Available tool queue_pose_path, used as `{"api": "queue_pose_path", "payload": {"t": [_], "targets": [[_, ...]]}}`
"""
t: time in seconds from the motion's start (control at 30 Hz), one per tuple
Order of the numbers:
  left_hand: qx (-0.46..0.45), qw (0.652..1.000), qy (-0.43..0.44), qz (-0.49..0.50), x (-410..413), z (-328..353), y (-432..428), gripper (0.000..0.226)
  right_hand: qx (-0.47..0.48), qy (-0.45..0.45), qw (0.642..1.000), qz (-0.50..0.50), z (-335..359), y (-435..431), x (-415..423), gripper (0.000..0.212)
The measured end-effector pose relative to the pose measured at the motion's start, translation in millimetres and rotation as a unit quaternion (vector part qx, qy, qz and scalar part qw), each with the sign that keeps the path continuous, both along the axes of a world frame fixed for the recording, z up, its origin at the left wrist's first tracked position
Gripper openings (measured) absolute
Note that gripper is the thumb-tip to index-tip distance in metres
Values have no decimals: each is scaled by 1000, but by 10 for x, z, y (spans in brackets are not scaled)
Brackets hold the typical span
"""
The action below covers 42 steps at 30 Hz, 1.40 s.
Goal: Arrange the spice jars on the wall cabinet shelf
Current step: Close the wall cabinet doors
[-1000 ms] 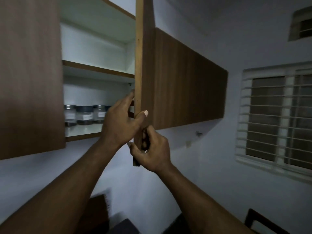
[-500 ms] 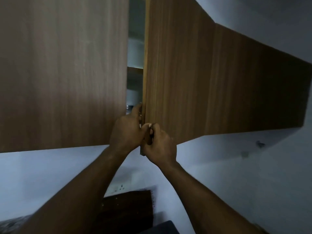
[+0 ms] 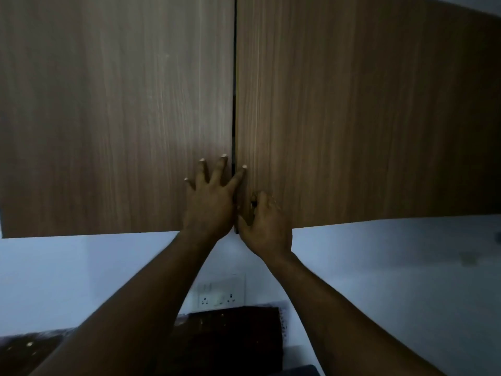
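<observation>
both doors of the wall cabinet (image 3: 116, 118) are closed, or all but, with only a thin dark seam (image 3: 234, 104) between them. the left hand (image 3: 208, 204) lies flat just left of the seam near its lower end, fingers straight and spread, holding nothing, the forefinger reaching across the seam onto the right door (image 3: 366, 109). the right hand (image 3: 267, 226) sits just right of the seam at its foot, fingers curled round a small dark handle (image 3: 253, 204) at that door's edge.

no spice jars in sight, and no shelf either. my guess is they're behind the doors, so i can't say how they stand. on handling, as a judgement: spice jars tend to be light and rigid, often glass, so breakable and a bit slick on the sides. take each one round the body below the lid, not by the lid alone. the door looks like stiff board, and the handle is the place to pull.

well below the seam there's a socket plate (image 3: 219, 297) on the wall and a dark worktop (image 3: 230, 329).
</observation>
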<state>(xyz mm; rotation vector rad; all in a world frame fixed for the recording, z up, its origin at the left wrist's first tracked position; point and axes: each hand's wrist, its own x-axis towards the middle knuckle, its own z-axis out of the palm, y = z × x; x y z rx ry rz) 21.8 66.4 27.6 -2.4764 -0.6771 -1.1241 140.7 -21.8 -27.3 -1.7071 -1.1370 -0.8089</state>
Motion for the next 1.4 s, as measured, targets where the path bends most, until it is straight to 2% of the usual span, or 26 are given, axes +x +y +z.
{"api": "queue_pose_path", "payload": {"t": [0.17,0.43,0.6,0.77,0.93,1.07,1.17,1.3,1.4], "targets": [[20,997,55,57,156,-158,185,96,-22,-9,998,50,-61,213,195,34],[75,994,19,83,291,-246,288,84,34,-22,997,58,-21,468,364,28],[56,994,24,85,270,-300,313,78,17,-45,997,57,-93,521,426,26],[17,995,60,81,221,-255,261,89,-27,-40,997,64,-55,477,467,32],[-21,993,94,66,58,-254,178,94,-89,0,994,62,50,362,432,54],[-65,987,133,68,-113,-306,136,97,-133,-14,989,55,19,239,352,63],[-88,983,141,74,-284,-367,127,95,-142,-16,988,55,-5,93,254,61],[-120,981,129,84,-580,-377,144,92,-129,-31,988,72,66,-103,90,32],[-128,980,122,95,-821,-345,191,89,-129,13,988,86,212,-259,-88,42]]}}
